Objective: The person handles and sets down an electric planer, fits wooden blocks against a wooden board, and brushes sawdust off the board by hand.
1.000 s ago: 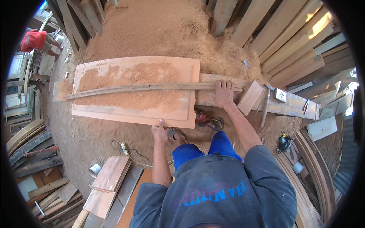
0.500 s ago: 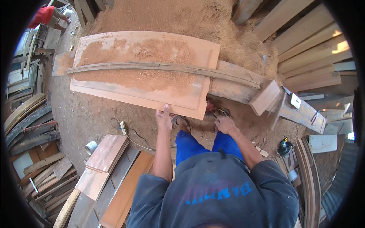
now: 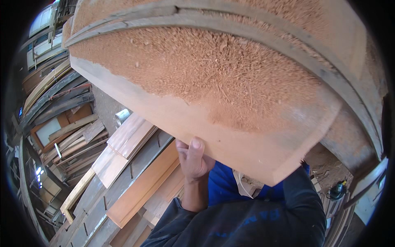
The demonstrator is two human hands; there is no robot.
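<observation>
A large pale-brown wooden panel (image 3: 164, 111) with a bevelled border fills the upper half of the view. Reddish-brown sawdust and shavings (image 3: 230, 78) lie thick over it. Two long, weathered wooden strips (image 3: 247, 29) run across the top of the panel. My left hand (image 3: 195, 160) grips its near edge, thumb on the upper face and fingers bent against the edge and underside. Beyond my dark right sleeve (image 3: 302, 191), the right forearm goes in under the panel's near right corner, which hides my right hand.
Stacked boards (image 3: 123, 152) lie at my lower left, beside an orange-brown plank (image 3: 142, 185). A metal can (image 3: 122, 117) stands near them. More lumber (image 3: 74, 144) is piled farther left. On the right are a dark green power tool (image 3: 337, 190) and a grey board (image 3: 349, 140) under the panel.
The panel now looms much closer and larger in view. My left hand still holds its near edge. My right hand, earlier visible near my knee, has gone out of sight beneath the panel.
</observation>
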